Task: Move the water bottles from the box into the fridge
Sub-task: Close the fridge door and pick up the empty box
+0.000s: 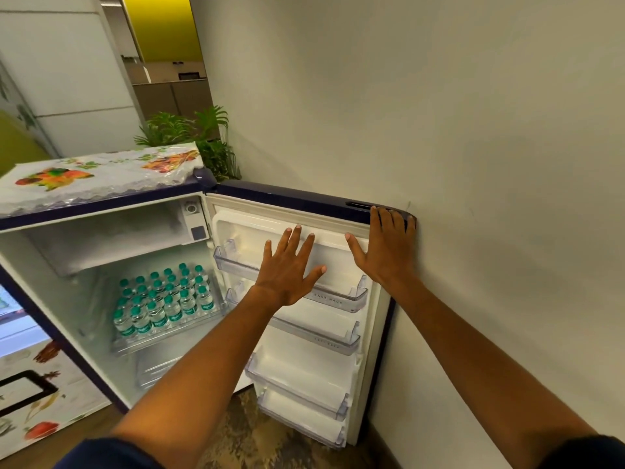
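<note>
The dark blue fridge (101,201) stands open at the left. Several small water bottles (162,302) with green caps fill one glass shelf inside. The fridge door (304,198) is swung wide against the wall, its clear racks bare. My left hand (291,265) hovers with fingers spread in front of the upper door rack, holding nothing. My right hand (389,248) rests over the door's top outer corner, fingers curled on the edge. No box is in view.
A floral plastic cover (84,177) lies on the fridge top. A potted plant (203,137) stands behind the fridge. The cream wall (473,130) runs close along the right. A patterned cabinet (33,384) sits at the lower left.
</note>
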Motion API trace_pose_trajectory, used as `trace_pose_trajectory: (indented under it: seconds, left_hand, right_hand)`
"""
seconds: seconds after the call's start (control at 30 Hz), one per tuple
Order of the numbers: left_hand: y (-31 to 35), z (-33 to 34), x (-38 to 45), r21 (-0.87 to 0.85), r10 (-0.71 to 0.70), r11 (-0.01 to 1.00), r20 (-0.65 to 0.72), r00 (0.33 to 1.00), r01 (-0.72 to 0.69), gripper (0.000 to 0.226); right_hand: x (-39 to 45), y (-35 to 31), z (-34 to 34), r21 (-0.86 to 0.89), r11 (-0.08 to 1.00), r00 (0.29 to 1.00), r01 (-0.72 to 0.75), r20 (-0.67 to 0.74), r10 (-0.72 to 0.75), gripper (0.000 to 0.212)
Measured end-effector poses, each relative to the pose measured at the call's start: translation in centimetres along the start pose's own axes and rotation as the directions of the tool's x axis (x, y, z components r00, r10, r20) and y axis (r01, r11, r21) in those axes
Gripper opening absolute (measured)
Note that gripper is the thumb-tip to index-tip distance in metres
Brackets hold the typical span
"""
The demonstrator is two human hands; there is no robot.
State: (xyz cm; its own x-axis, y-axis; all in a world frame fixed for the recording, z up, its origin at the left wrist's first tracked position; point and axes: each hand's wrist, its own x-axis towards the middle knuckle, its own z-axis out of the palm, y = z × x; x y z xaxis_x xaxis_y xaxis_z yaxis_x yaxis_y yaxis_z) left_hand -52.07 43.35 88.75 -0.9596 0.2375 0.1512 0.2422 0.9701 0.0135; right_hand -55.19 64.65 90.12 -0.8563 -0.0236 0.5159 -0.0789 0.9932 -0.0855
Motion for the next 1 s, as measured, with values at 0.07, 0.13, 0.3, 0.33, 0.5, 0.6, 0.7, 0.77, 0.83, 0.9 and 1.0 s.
trace_pose_trajectory:
  seconds: [0.07,0.13,0.3,0.33,0.5,0.6,0.7,0.77,0.83,0.9,1.0]
  left_hand:
    - [-0.5,0.0,-1.4,-0.005,-0.006,1.0,-0.004,1.0,0.006,0.089]
    - [-1.1,-0.1,-3.1,-0.016,0.003,1.0,-0.01,1.0,-0.003,0.099]
    - [-2.8,-0.7,-8.2,-0.053,0.02,0.998,-0.012,1.0,-0.021,0.1]
    - [-3.1,-0.9,-9.2,-0.056,0.015,0.998,-0.011,1.0,-0.016,0.091]
    - [-5.4,-2.1,-14.3,-0.097,-0.014,0.995,-0.045,0.999,0.01,0.08]
    - [-7.1,-3.0,-17.2,-0.188,-0.029,0.982,-0.079,0.996,0.014,0.078]
    - [-9.0,-4.0,-20.2,-0.302,-0.04,0.953,-0.101,0.994,0.008,0.07]
    - [-10.2,-4.8,-22.0,-0.375,-0.039,0.927,-0.107,0.993,-0.004,0.068]
    - [-11.6,-5.5,-23.7,-0.429,-0.051,0.903,-0.117,0.992,-0.005,0.067]
    - [-12.9,-6.1,-25.3,-0.467,-0.068,0.884,-0.128,0.989,0.0,0.066]
    - [-14.7,-6.7,-27.4,-0.506,-0.093,0.862,-0.158,0.983,0.0,0.063]
  right_hand:
    - [-1.2,-1.1,-0.6,0.009,1.0,0.999,-0.015,-0.035,0.015,0.079]
    - [-2.5,-2.2,-1.3,0.029,0.999,0.998,-0.03,-0.053,0.032,0.077]
    - [-6.0,-6.1,-3.6,0.038,0.998,0.995,-0.054,-0.076,0.057,0.07]
    - [-6.8,-6.9,-4.1,0.034,0.998,0.995,-0.052,-0.082,0.054,0.066]
    - [-10.7,-11.8,-6.6,0.056,0.998,0.993,-0.04,-0.105,0.046,0.055]
    - [-12.9,-15.3,-8.2,0.059,0.998,0.995,-0.028,-0.093,0.033,0.05]
    - [-14.9,-19.0,-9.8,0.107,0.994,0.998,-0.007,-0.065,0.014,0.049]
    - [-15.8,-21.3,-10.6,0.144,0.99,0.999,0.002,-0.053,0.005,0.049]
    - [-16.7,-23.7,-11.0,0.169,0.985,0.998,0.034,-0.051,-0.026,0.049]
    - [-17.4,-25.9,-11.2,0.197,0.977,0.995,0.083,-0.071,-0.07,0.048]
    - [-18.7,-28.9,-11.4,0.303,0.937,0.98,0.176,-0.144,-0.137,0.047]
